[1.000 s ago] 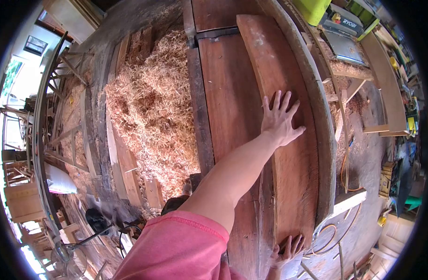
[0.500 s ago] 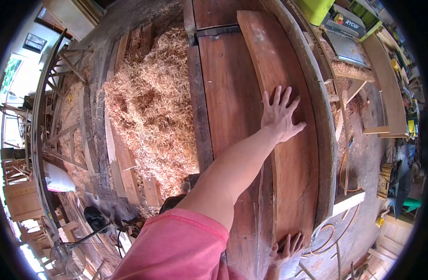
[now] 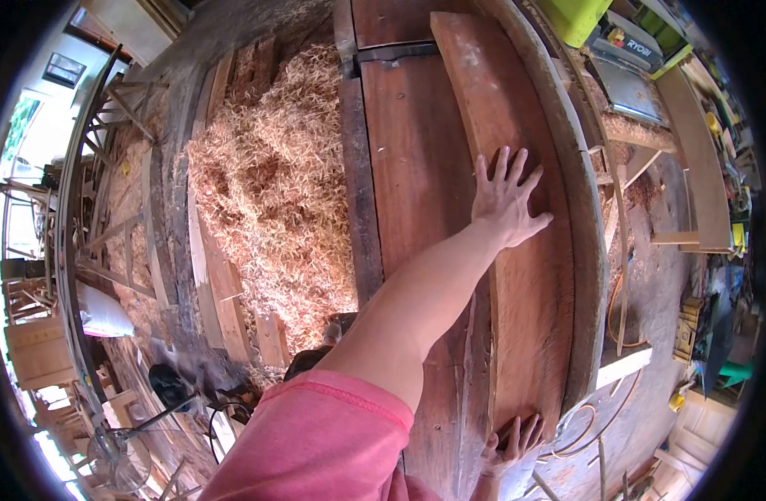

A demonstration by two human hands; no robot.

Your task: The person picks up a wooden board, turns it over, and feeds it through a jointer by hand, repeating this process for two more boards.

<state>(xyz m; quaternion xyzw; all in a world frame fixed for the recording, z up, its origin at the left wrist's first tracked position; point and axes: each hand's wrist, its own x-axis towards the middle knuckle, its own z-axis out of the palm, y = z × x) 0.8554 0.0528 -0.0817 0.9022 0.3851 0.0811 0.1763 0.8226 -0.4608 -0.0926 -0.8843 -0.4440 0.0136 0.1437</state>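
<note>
The left hand (image 3: 506, 199) lies flat on the long curved plank (image 3: 493, 92), palm down, fingers spread and thumb out to the side, roughly at the middle of the plank's length, with the arm stretched almost straight from the pink sleeve (image 3: 320, 442). The right hand (image 3: 510, 441) is well apart from it, down at the near end of the same plank, its fingers stretched out on top of the wood rather than curled; the thumb is out of sight. The plank rests on the wider dark boards (image 3: 412, 167), just inside the thick curved rim (image 3: 585, 209), and runs away from the person. A big heap of wood shavings (image 3: 266, 184) covers the floor to the left, and a bench machine (image 3: 629, 71) stands beyond the rim. Holding a plank like this goes best with the weight sent straight down through both palms, so that it beds evenly and does not rock along its bend; the far hand looks well placed over the middle, while the near hand should steady the end without lifting it. With the arm this far out, leaning the body in would likely give firmer pressure than the wrist alone
</note>
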